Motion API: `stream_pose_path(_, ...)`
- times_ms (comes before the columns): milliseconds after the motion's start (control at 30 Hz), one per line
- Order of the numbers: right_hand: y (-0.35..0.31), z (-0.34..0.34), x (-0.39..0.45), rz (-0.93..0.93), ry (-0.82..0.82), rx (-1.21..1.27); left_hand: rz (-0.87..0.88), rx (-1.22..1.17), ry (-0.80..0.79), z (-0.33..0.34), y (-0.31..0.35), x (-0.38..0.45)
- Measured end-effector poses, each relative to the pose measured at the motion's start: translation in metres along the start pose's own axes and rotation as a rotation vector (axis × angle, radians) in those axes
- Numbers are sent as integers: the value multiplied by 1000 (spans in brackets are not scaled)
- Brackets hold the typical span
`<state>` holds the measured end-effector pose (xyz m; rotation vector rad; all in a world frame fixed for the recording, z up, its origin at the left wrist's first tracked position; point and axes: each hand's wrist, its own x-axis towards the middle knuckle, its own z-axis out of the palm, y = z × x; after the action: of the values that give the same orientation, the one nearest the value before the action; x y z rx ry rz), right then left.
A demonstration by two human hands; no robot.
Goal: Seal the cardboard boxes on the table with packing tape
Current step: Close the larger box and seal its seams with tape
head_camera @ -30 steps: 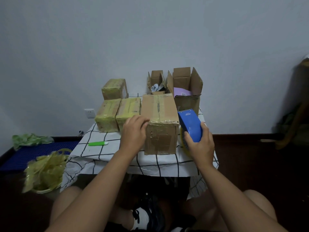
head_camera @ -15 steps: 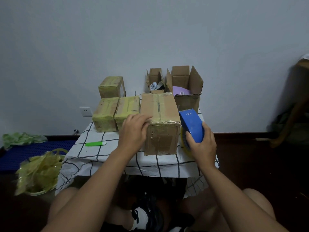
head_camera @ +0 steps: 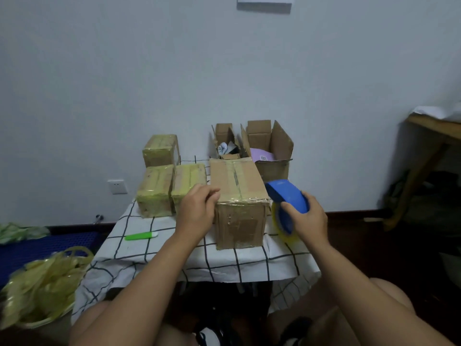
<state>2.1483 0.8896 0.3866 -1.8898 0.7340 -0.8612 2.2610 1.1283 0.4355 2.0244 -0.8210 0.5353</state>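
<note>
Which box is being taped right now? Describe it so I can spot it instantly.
On the checked tablecloth, find the long brown box between both hands. Unlike the three yellow-wrapped boxes left of it and the open boxes behind, it is closed, with clear tape.

Looks like a room in a home, used as an ad hoc packing spot. Plain painted wall (head_camera: 224, 71) with a household socket (head_camera: 116, 186) low down, dark floor. Small counter (head_camera: 174, 260) under a checked cloth, cardboard boxes (head_camera: 237, 196) on it, some wrapped in yellowish tape. Wooden furniture leg (head_camera: 419, 176) at right, blue mat (head_camera: 45, 248) and a heap of yellow plastic scraps (head_camera: 42, 285) on the floor at left.
</note>
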Motion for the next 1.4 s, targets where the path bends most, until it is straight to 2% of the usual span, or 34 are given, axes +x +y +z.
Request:
stream_pose_path(100,-15,-17,5,-45,115,71,-19,20,-11,-2,-4,2)
stream_pose_path(200,-40,-33,11,-156,141,134,-29,40,-10,0,-10,6)
stream_pose_path(300,-69,-44,17,-251,84,237,-43,44,-8,3,-11,13)
stream_pose_path(433,-102,-47,23,-306,-83,376,-36,-3,3,-1,-7,28)
stream_pose_path(567,-114,-35,21,-250,-238,522,-18,-66,22,-9,3,42)
stream_pose_path(667,-117,-28,16,-184,-335,616,-125,-250,0,-16,21,45)
stream_pose_path(733,-118,-26,12,-140,-393,666,-202,-420,-44,-24,35,46)
stream_pose_path(833,-117,-20,6,-83,-472,719,-193,-558,-166,-35,51,43)
stream_pose_path(967,-115,-14,-2,-34,-593,833,-200,-592,-315,-41,56,33)
stream_pose_path(1167,-117,-9,-13,21,-664,899,-273,-645,-201,-48,59,24)
stream_pose_path(1400,-104,-2,-13,242,-785,1093,-142,-593,-201,-52,56,22)
